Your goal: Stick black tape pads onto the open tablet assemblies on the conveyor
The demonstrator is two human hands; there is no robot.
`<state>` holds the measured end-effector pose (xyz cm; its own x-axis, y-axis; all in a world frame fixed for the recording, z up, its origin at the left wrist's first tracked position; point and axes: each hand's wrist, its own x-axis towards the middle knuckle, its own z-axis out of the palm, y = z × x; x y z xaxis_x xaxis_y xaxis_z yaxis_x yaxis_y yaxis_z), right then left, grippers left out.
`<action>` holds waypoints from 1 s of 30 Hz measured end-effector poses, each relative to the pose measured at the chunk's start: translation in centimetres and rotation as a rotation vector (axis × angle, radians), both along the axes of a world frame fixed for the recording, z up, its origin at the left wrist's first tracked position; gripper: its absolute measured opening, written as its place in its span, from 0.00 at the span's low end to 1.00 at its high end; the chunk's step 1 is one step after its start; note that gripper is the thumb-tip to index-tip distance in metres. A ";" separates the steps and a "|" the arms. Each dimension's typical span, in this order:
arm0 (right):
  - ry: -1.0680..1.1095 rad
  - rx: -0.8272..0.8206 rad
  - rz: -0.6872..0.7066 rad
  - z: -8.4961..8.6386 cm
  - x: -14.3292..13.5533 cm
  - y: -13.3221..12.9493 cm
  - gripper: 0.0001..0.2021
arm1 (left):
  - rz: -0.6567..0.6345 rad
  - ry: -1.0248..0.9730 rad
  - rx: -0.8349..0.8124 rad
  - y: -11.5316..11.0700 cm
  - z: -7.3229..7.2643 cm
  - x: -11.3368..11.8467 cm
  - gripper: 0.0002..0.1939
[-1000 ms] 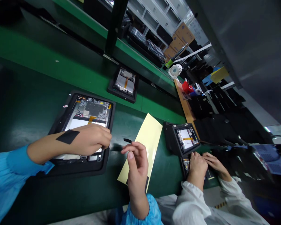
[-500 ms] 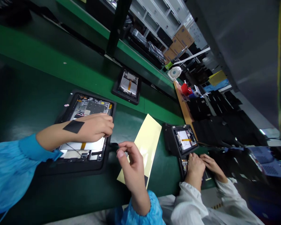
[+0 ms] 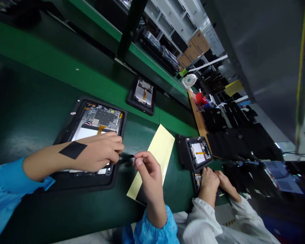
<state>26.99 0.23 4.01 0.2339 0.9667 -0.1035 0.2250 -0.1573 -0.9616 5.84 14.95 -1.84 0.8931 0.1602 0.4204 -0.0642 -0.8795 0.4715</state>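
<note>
My left hand [image 3: 99, 152] lies over the lower part of an opened tablet [image 3: 105, 117] in a black tray, showing circuit board, silver and orange flex. Its fingers are curled at the tray's right side; what they hold, if anything, is hidden. A black square of tape [image 3: 73, 149] is stuck on the back of my left wrist. My right hand [image 3: 149, 171] is closed in a pinch on a thin black strip [image 3: 128, 156], which reaches toward my left fingertips. Behind my right hand lies a pale yellow backing sheet [image 3: 161, 144] with a black patch [image 3: 141, 196] at its lower end.
Another opened tablet [image 3: 143, 93] lies farther back on the green bench [image 3: 53, 81]. To the right, a co-worker's hands [image 3: 210, 183] work beside a stacked opened tablet [image 3: 200, 152]. A small white fan [image 3: 189, 80] and a red object [image 3: 200, 98] stand beyond.
My left hand has moved slightly down over the tablet, uncovering more of the circuit board. My right hand has shifted a little right, and the black strip shows between the hands.
</note>
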 end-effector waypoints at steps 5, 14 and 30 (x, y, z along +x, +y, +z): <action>0.010 -0.017 0.023 0.0 -0.2 -0.1 0.15 | 0.012 -0.019 0.013 0.7 0.2 0.2 0.12; 0.007 -0.012 0.023 -0.1 -0.2 -0.2 0.16 | -0.022 -0.056 -0.052 0.6 0.4 0.3 0.13; 0.016 -0.136 0.259 0.6 -1.1 1.6 0.12 | 0.199 0.054 -0.004 3.6 1.0 0.5 0.19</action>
<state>25.86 1.83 4.64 -0.0220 0.9711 -0.2376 0.2598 -0.2240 -0.9393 6.30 18.54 -0.81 0.8647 0.3374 0.3721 0.1360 -0.8704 0.4732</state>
